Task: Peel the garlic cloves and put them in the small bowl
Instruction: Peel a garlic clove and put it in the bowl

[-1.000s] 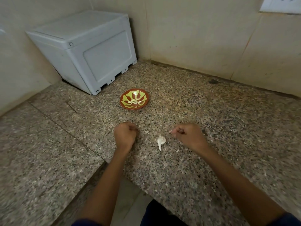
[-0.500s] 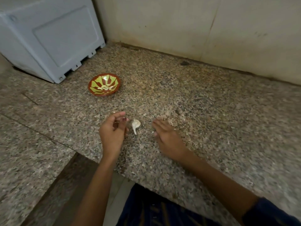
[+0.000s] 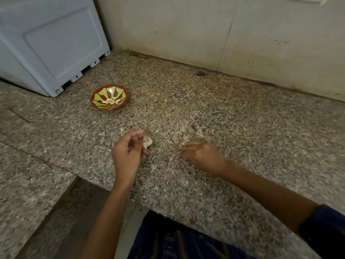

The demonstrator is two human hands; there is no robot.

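Observation:
A small red bowl with a yellow-green pattern [image 3: 124, 92] stands on the granite counter at the left, with a few peeled garlic cloves [image 3: 111, 101] inside. One white garlic clove [image 3: 148, 142] lies on the counter in front of me. My left hand [image 3: 127, 153] is right beside it, fingers curled and fingertips touching its left side, thumb apart above. My right hand [image 3: 204, 156] rests palm down to the right of the clove, fingers loosely spread, holding nothing I can see.
A pale grey plastic box [image 3: 50, 43] fills the back left corner behind the bowl. Tiled walls [image 3: 186, 30] close the back. Small bits of garlic skin [image 3: 121, 129] lie near my left hand. The counter's front edge [image 3: 141, 200] runs close to my body.
My left hand has moved right until its fingertips touch the clove. My right hand has opened flat and drawn away to the right. The view has shifted right and closer.

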